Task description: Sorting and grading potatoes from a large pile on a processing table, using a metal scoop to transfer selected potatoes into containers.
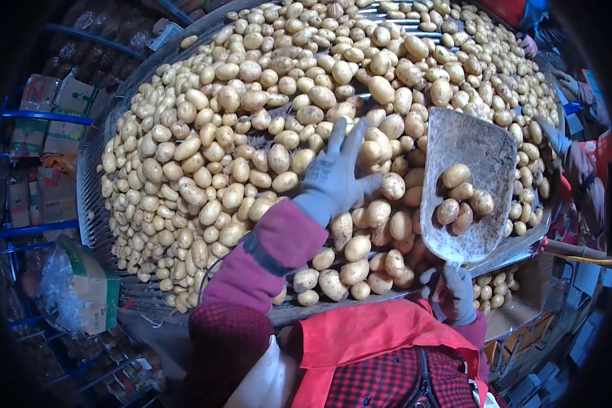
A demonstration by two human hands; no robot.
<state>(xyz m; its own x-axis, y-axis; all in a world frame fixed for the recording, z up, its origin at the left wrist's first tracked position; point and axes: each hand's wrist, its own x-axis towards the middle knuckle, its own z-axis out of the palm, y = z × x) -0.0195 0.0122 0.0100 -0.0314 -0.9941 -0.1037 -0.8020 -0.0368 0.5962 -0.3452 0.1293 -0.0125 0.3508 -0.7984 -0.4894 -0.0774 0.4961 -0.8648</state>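
Note:
My left hand [336, 170], in a grey glove, reaches over the heap of potatoes [217, 163]. Its fingers are spread and touch potatoes in the middle of the heap, with none gripped. At the near right, my right hand [459, 294], also gloved, is closed round the handle of a worn metal scoop [483, 136]. The scoop's blade points away from me and lies among the potatoes at the right. Several potatoes [462, 204] with dirt on their skins rest in the scoop's near half. Part of the handle is hidden by my fingers.
A slatted table [92, 204] bears the heap. Below its right edge stands an open cardboard box [523, 292] with potatoes. Other people's gloved hands [556, 136] reach in from the right. On the left are blue shelves [44, 117] and a carton with plastic wrap [88, 289].

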